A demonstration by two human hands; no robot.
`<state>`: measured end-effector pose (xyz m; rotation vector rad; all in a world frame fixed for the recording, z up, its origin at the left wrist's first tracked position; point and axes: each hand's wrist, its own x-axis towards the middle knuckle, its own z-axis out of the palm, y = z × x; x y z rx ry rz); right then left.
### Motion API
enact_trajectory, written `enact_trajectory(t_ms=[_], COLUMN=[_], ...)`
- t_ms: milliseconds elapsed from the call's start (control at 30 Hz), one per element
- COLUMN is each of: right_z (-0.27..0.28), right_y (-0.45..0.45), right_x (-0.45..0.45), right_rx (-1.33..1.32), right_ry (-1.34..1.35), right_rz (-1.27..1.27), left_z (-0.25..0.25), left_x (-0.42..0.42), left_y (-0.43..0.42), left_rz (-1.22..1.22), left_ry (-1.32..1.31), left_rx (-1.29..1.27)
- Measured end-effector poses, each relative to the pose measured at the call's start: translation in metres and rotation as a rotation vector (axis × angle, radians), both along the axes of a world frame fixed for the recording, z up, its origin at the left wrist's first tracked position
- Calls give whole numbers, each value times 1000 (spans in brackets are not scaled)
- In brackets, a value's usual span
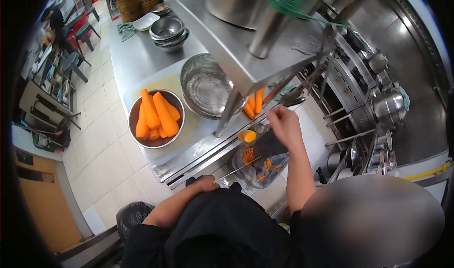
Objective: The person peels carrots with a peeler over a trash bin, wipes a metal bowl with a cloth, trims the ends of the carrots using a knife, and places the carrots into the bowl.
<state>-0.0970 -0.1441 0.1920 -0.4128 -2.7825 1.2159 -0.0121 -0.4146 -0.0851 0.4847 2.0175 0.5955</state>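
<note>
My left hand (204,184) is closed round the yellow handle of a knife (231,174) in front of my body, its thin blade pointing right over a bag of scraps. My right hand (284,125) is raised beside the counter's edge with its fingers curled together; whatever they may hold is hidden. Just left of it several peeled carrots (255,103) lie by the shelf post. A short orange-yellow piece (247,135) sits at the counter edge. Further left, a steel bowl (134,134) holds several peeled carrots. Next to that bowl stands a perforated steel colander (208,86).
A steel shelf (227,36) with large pots overhangs the counter. Stacked steel bowls (169,31) stand farther back. Below the edge lies a plastic bag (255,175) with orange peelings. A stove (350,88) is at right. Another person (56,24) works far left.
</note>
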Motion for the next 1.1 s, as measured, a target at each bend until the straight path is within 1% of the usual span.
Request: enact_trajectory(t_ms=[67, 133, 167, 200, 300, 400, 433, 500, 567, 633, 667, 767, 800, 867, 900, 1000, 1033, 1100], right_z=[-62, -103, -114, -119, -124, -141, -146, -130, -127, -91, -76, -72, -79, -90, -94, -99, -113, -124], right_y=[45, 43, 32, 21, 14, 28, 37, 54, 73, 73, 76, 87, 89, 81, 83, 71, 65, 63], right_x=[-36, -67, -77, -83, -92, -103, -102, -77, -36, 27, 45, 58, 51, 60, 73, 117, 111, 115], right_rx=[127, 17, 120, 221, 121, -91, -432, -1110, -1501, -1489, -1478, -1138, -1058, -984, -1000, -1651, -1664, -1534], right_ry=[-68, -250, -225, -204, -239, -159, -198, -269, -172, -57, 6, -33, -110, -205, -184, -174, -247, -133], right_rz=[43, 45, -9, -63, -158, -169, -142, -77, 171, 207, 219, 169, 286, 209, 214, 165, 158, 138], left_z=[-6, -7, -17, -14, -7, -8, -11, -16, -17, -11, -9, -7, 2, 26, 37, 57, 52, 47], left_x=[7, 8, 11, 13, 19, 24, 25, 29, 27, 23, 19, 12, 8, 1, -4, -19, -18, -28], left_y=[6, 14, 16, 18, 24, 28, 30, 33, 38, 43, 49, 54, 63, 75, 81, 106, 113, 126], left_rz=[-22, -48, -64, -62, -51, -40, -43, -28, 8, -16, -36, -170, -134, -40, -152, 10, 8, 24], left_ry=[-6, 7, 24, 18, -4, -14, -11, -6, 7, 17, 24, 50, 52, 58, 133, -89, -118, -144], left_rx=[-6, -9, 0, -6, -36, -59, -60, -64, -69, -100, -114, -16, -24, -46, 6, -56, -47, -23])
